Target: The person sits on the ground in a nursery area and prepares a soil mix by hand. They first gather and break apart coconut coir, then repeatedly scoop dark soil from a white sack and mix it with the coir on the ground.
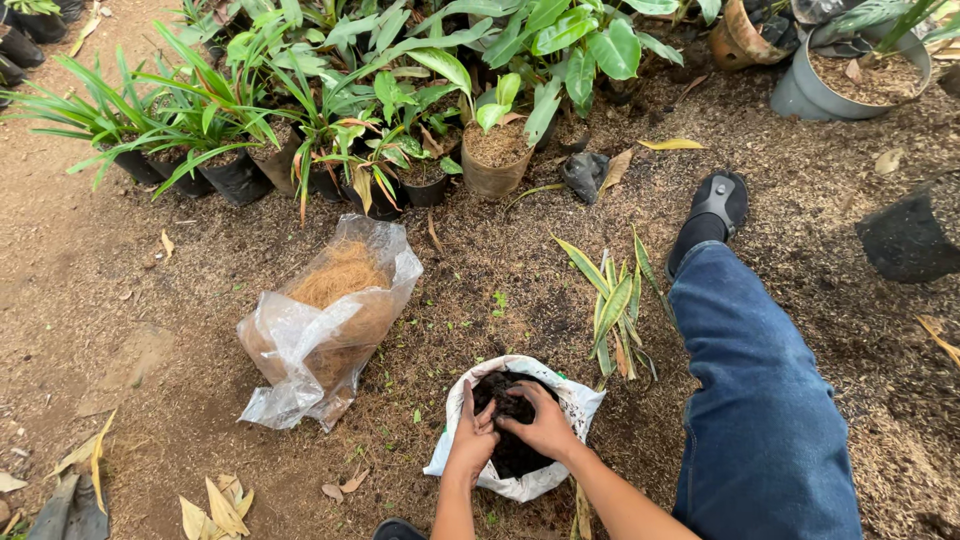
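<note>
Both hands press into dark crumbly soil (515,455) inside a white woven plastic sack (580,405) on the ground. The left hand (473,440) lies flat, fingers together and stretched onto the soil. The right hand (543,425) curls its fingers loosely over a dark clump. Beyond the right fingertips lies an uprooted yellow-green striped plant (615,310); left of the left fingers slumps a clear plastic bag of brown fibre (325,320).
</note>
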